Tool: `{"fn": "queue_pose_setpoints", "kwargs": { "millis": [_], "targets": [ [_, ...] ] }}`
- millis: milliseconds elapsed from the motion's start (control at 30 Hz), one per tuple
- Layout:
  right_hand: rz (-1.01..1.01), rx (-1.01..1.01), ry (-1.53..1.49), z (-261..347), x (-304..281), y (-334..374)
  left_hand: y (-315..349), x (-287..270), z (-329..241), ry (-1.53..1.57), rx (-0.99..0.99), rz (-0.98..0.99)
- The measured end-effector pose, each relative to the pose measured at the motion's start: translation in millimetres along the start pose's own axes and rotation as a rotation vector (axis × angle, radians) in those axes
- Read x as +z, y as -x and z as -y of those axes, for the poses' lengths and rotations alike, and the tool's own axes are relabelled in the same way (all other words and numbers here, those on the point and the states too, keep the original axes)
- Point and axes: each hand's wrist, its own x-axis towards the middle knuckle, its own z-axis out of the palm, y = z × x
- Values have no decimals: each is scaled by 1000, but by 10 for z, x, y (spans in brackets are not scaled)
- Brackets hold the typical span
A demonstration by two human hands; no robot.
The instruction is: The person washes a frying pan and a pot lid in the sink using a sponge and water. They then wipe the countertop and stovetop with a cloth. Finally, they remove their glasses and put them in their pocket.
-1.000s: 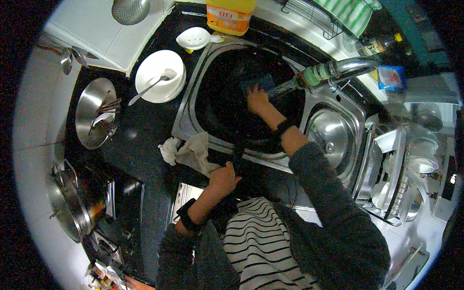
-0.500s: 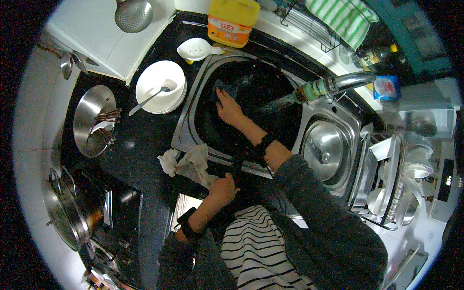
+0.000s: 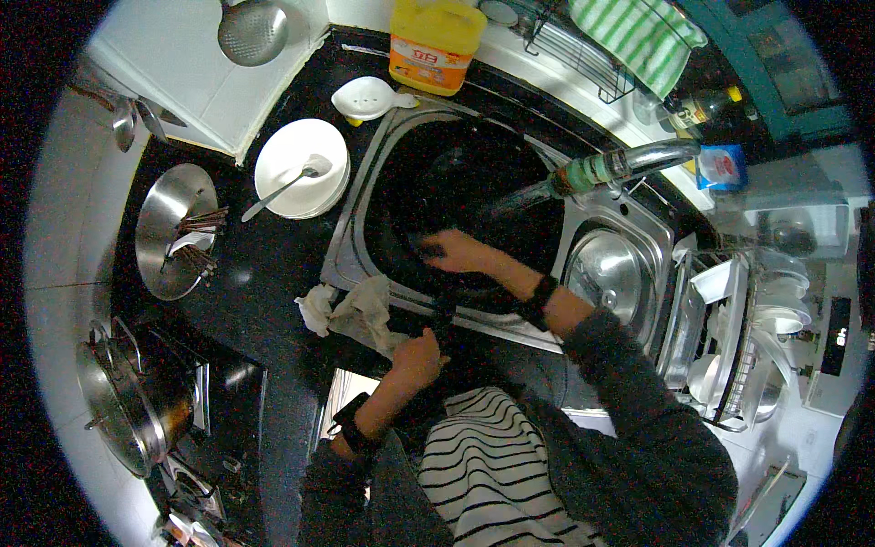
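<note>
A large black wok (image 3: 474, 173) sits in the sink (image 3: 344, 251), and water streams into it from the faucet (image 3: 592, 173). Inside the wok's near left side, my right hand (image 3: 460, 251) is closed, its fingers pressing a dark cloth, barely visible against the black surface, on the wok wall. My left hand (image 3: 419, 357) is closed around the wok's dark handle (image 3: 444, 314) at the near counter edge. Beside that hand lies a crumpled whitish cloth (image 3: 365, 310).
Stacked white bowls (image 3: 301, 169) with a spoon stand left of the sink, near a steel basin (image 3: 175, 232) holding chopsticks. A yellow detergent jug (image 3: 436, 46) and a white strainer (image 3: 363, 98) are behind. At right are a round lid (image 3: 606, 269) and a dish rack (image 3: 729, 337).
My right hand has moved from the wok's far left wall toward me, down its near left side. My left hand stays on the handle.
</note>
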Motion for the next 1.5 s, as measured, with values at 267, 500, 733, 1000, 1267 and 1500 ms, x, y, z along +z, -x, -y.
{"fn": "queue_pose_setpoints", "kwargs": {
  "millis": [267,500,733,1000,1267,1500],
  "targets": [
    [-488,426,-375,129,8,-894,-109,169,66,-39,33,56],
    [-1352,510,-894,-182,-773,-1245,42,63,35,-38,58,-60],
    [-664,497,-868,-336,-577,-1359,43,28,35,120,20,-45],
    [394,273,-499,-83,-198,-175,-2,108,48,37,22,-71],
    [-433,244,-82,-499,-846,838,41,21,72,65,77,-133],
    [-1529,440,-82,-1604,-1672,2103,40,48,91,42,70,-141]
  ]
}}
